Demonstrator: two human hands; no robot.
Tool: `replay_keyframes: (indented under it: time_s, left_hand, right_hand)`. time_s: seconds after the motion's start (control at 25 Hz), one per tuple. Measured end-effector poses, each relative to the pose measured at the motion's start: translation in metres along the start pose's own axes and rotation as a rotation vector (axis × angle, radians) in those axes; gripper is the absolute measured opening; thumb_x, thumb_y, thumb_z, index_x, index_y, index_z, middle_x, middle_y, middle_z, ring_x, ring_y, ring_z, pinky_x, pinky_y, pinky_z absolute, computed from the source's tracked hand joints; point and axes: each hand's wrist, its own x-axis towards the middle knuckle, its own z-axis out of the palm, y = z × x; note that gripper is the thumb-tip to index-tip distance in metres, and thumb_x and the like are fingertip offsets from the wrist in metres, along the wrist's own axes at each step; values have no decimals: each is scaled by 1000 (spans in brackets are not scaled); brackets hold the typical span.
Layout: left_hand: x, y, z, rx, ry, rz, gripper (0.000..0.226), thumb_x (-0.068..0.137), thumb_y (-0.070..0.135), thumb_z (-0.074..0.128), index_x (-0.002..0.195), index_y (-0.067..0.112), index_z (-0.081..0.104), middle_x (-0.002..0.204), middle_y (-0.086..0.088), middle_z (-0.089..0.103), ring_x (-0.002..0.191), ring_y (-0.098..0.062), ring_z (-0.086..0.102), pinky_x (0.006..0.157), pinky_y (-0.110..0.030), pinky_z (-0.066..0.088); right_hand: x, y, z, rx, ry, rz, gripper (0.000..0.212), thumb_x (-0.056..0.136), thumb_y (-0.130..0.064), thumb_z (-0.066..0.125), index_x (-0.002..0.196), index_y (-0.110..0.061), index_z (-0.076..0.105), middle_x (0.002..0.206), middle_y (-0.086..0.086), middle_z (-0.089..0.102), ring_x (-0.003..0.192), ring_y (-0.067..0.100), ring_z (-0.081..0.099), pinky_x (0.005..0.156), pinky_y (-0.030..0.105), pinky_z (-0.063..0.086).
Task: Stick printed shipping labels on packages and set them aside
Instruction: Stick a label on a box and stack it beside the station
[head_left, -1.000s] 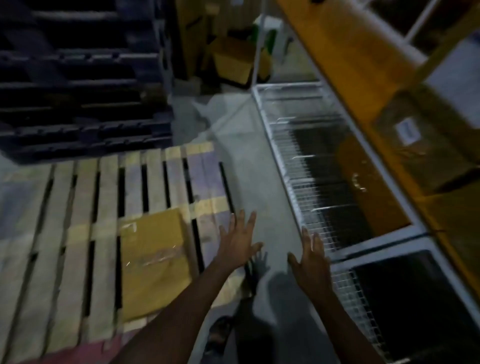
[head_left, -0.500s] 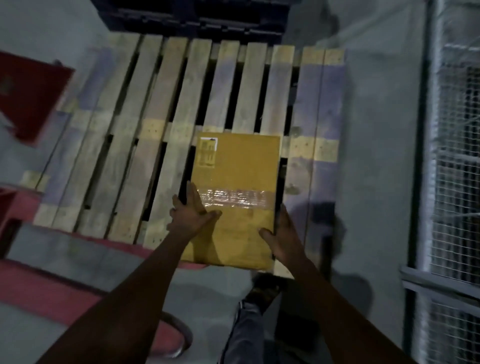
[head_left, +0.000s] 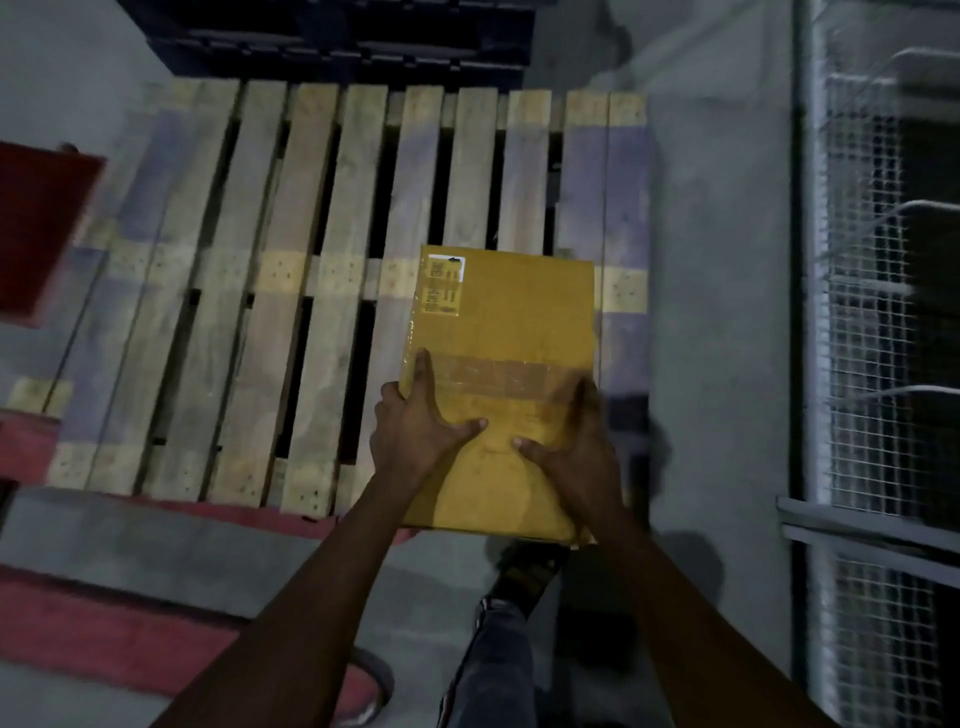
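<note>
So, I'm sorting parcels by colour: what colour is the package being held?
The package is mustard yellow; head view.

The print on the label at the far left corner of the package is too small to read. The right hand, at the package's right edge, is smeared by motion, its fingers indistinct. Left of the package, a blurred red object is cut off by the frame. Beyond the package, a dark pallet stack runs out of frame. Under the package's near edge, a shoe is partly hidden.
</note>
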Motion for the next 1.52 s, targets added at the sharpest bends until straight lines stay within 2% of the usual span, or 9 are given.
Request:
replay_keyframes:
  time_s: [0.12, 0.2, 0.32, 0.52, 0.68, 1.08, 1.28, 1.52]
  left_hand:
    - [-39, 48, -22, 69, -7, 114, 118, 64, 76, 68, 153, 40, -2, 141, -16, 29, 127, -38, 38, 92, -48, 43]
    - [-72, 80, -34, 95, -11, 183, 117, 65, 76, 67, 152, 41, -3, 141, -15, 28, 128, -37, 37, 93, -48, 43]
    - [-134, 126, -51, 114, -39, 334, 116, 66, 75, 67, 152, 42, -4, 142, -14, 26, 129, -37, 35, 96, -49, 44]
    - [-258, 186, -61, 192, -77, 569, 115, 66, 79, 64, 152, 42, -3, 145, -15, 25, 131, -39, 33, 97, -48, 43]
    - [-382, 214, -54, 255, -123, 788, 113, 66, 81, 61, 152, 43, -1, 144, -16, 27, 132, -38, 33, 98, -50, 41]
    - [-650, 245, -28, 285, -265, 1280, 106, 67, 84, 55, 150, 46, 1, 146, -14, 26, 133, -37, 34, 102, -51, 38]
    - [-727, 294, -17, 290, -285, 1457, 106, 67, 84, 56, 150, 48, 1, 149, -12, 22, 136, -37, 31, 103, -52, 37]
    - [-764, 382, 51, 380, -360, 1625, 101, 69, 81, 56, 152, 45, 10, 149, -21, 26, 133, -41, 35, 101, -48, 39]
  right_hand:
    - [-50, -9, -52, -21, 74, 46, 108, 67, -75, 67, 147, -54, -3, 151, 6, 37, 129, 35, 46, 96, 45, 43]
    - [-88, -12, -89, -1, 162, 32, 106, 72, -72, 66, 147, -57, -7, 151, 8, 37, 129, 35, 45, 96, 45, 43]
    - [-153, -10, -144, 37, 304, 59, 108, 65, -81, 61, 149, -53, 0, 148, 9, 41, 127, 34, 46, 98, 46, 44]
    - [-281, 20, -212, 134, 522, 123, 112, 54, -90, 53, 146, -58, -1, 152, 5, 38, 129, 34, 46, 100, 52, 44]
    - [-407, 63, -246, 191, 715, 241, 103, 69, -78, 62, 149, -55, 2, 150, 8, 41, 132, 34, 42, 100, 45, 41]
    - [-689, 138, -298, 229, 1159, 442, 96, 74, -77, 59, 148, -53, 2, 149, 7, 41, 132, 32, 41, 104, 45, 35]
    - [-750, 162, -342, 205, 1330, 504, 96, 71, -82, 54, 147, -54, 3, 148, 4, 43, 130, 32, 44, 102, 47, 40]
    - [-743, 208, -403, 264, 1354, 712, 92, 74, -85, 45, 148, -50, 3, 147, 11, 41, 127, 36, 47, 99, 47, 43]
